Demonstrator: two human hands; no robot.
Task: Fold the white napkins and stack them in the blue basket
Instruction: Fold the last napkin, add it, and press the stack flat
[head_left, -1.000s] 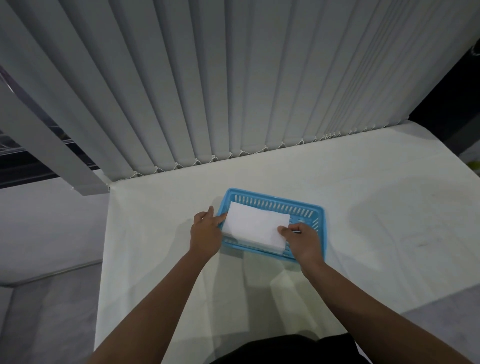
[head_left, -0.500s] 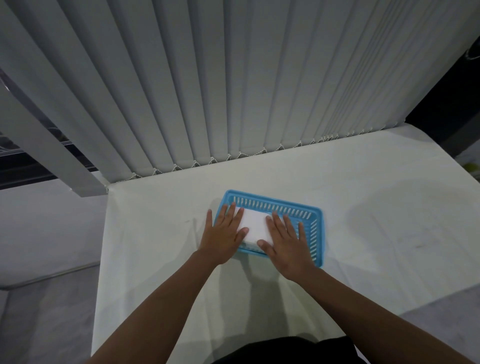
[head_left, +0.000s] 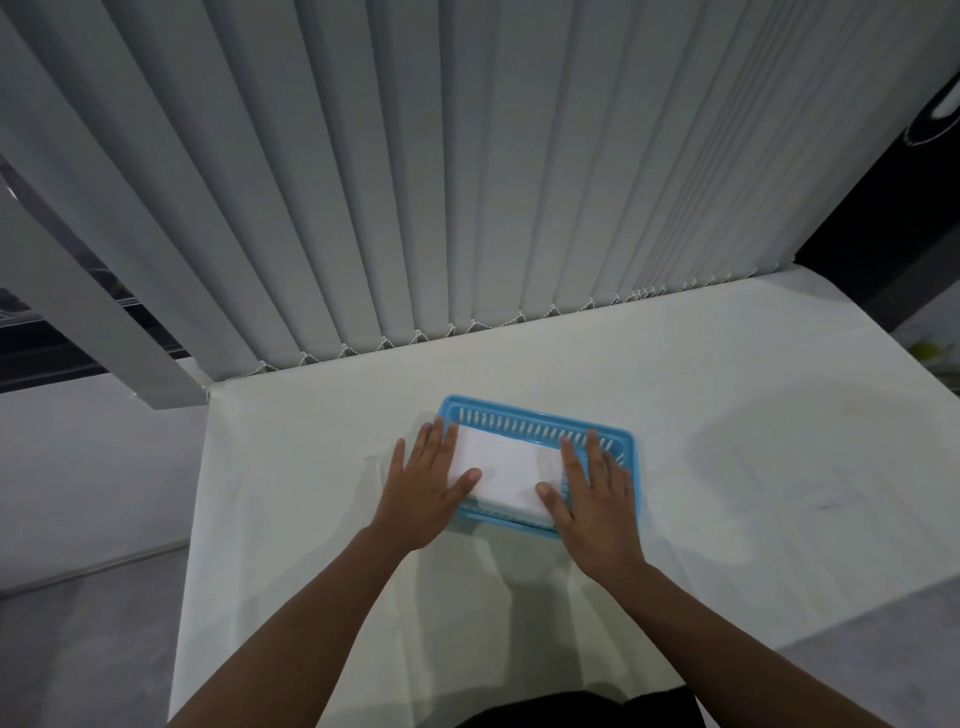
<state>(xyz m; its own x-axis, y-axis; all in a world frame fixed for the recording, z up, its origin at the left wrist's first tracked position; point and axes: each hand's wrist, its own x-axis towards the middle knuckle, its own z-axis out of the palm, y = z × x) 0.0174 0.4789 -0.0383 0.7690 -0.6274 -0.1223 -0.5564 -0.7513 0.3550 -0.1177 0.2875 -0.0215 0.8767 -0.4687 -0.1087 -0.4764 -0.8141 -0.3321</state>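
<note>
Napkins (head_left: 501, 467), folded, lie stacked in the blue basket (head_left: 535, 415) on the bench (head_left: 311, 467), left hand (head_left: 426, 488) and right hand (head_left: 597, 499) pressing their ends flat, each grip wide and holding nothing; stacking looks near done, so next lift both palms cleanly.

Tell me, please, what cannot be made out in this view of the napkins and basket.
Head view:
- Number of white napkins stacked: only the top sheet and a thin near edge show.
- Ends of the stack: covered by the left hand and right hand.
- Floor of the blue basket: hidden under the napkins.
- Yellowish thing at the right edge: cut off, blurred.
</note>
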